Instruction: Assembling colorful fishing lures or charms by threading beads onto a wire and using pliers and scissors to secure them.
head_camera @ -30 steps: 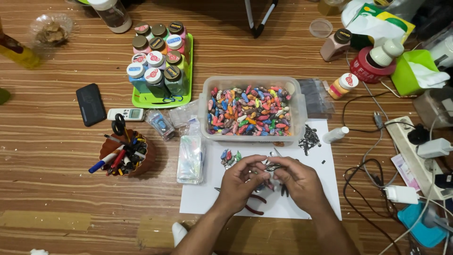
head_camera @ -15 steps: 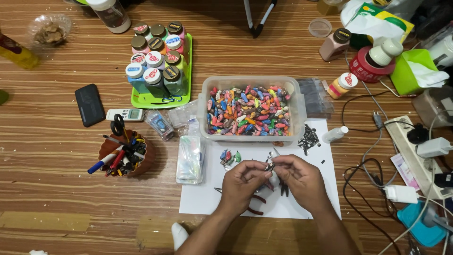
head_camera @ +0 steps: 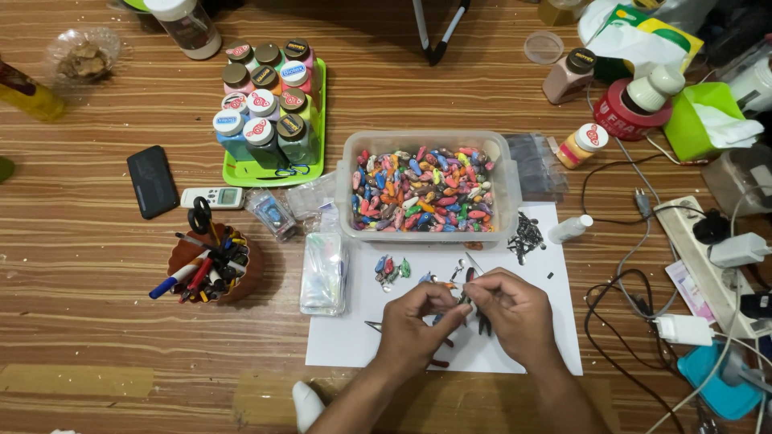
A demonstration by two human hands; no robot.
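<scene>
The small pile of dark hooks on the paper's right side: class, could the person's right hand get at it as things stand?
Probably yes. The dark hooks lie uncovered on the white paper, just beyond the right hand, with nothing between them. But its fingers are busy pinching a small piece with the left hand.

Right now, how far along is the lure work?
Done: a few small coloured lures lie finished-looking on the white paper. In hand: the left hand and right hand pinch one small piece between them, too small to make out. Left: the clear tub is full of lures, and a pile of dark small parts waits.
</scene>
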